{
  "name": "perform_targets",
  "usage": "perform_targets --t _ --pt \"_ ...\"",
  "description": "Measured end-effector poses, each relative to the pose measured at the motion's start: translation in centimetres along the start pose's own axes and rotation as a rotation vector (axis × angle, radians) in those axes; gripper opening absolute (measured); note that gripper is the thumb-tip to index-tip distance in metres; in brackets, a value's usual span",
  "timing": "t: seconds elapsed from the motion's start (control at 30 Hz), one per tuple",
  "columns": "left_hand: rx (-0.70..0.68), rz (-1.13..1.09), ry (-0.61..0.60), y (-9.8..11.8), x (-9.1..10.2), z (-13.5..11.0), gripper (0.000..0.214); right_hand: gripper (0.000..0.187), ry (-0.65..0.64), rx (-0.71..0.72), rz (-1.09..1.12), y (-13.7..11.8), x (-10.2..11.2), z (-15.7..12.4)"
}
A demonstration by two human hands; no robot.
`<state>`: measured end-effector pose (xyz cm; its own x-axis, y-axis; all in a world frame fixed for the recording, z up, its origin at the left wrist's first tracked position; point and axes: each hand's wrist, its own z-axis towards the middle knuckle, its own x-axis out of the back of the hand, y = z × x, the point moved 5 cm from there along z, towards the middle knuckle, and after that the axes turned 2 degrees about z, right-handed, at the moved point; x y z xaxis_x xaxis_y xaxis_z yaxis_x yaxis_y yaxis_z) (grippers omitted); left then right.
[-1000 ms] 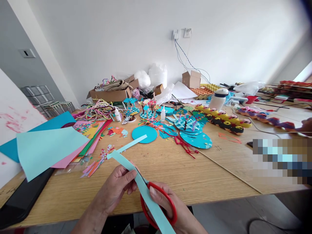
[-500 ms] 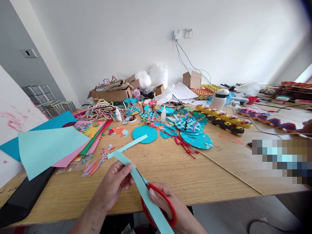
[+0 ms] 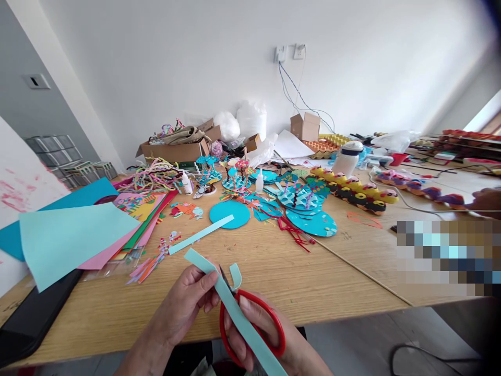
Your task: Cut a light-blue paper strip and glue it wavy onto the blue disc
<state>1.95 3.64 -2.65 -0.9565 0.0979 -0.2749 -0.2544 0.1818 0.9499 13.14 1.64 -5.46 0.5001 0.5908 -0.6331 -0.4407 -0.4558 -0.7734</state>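
My left hand [image 3: 194,294] pinches a long light-blue paper strip [image 3: 238,316] near its upper end. The strip slants down to the right, past the bottom of the view. My right hand [image 3: 263,325] is wrapped round the red handles of a pair of scissors [image 3: 278,334], whose blades are parted along the strip's right edge. From the blades a small curled piece of paper [image 3: 235,275] stands up. Ahead on the table, a cut light-blue strip [image 3: 201,235] lies with one end over a blue disc [image 3: 230,215].
At left, a light-blue sheet [image 3: 74,235] rests on coloured papers beside a black case [image 3: 39,318]. Glue bottles [image 3: 187,184] and paper crafts [image 3: 301,198] stand farther back. A thin stick [image 3: 364,277] crosses the right side. Another person's hand [image 3: 487,201] is at far right.
The scissors have opened wider and a narrow piece now curls up beside the blades. The view has shifted slightly, and the held strip sits apart from the one on the table.
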Motion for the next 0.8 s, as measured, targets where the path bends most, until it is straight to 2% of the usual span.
perform_targets --t 0.23,0.47,0.8 --pt "-0.019 0.025 -0.027 0.1 0.0 0.0 0.025 0.045 0.029 0.0 0.028 -0.5 -0.5 -0.1" --pt "-0.006 0.037 -0.006 0.0 0.1 0.0 0.026 0.043 0.192 0.001 0.019 -0.5 0.0 -0.2" --pt "-0.015 -0.009 0.044 0.0 0.7 -0.2 0.025 0.041 0.158 -0.018 -0.09 -0.5 0.5 -0.3"
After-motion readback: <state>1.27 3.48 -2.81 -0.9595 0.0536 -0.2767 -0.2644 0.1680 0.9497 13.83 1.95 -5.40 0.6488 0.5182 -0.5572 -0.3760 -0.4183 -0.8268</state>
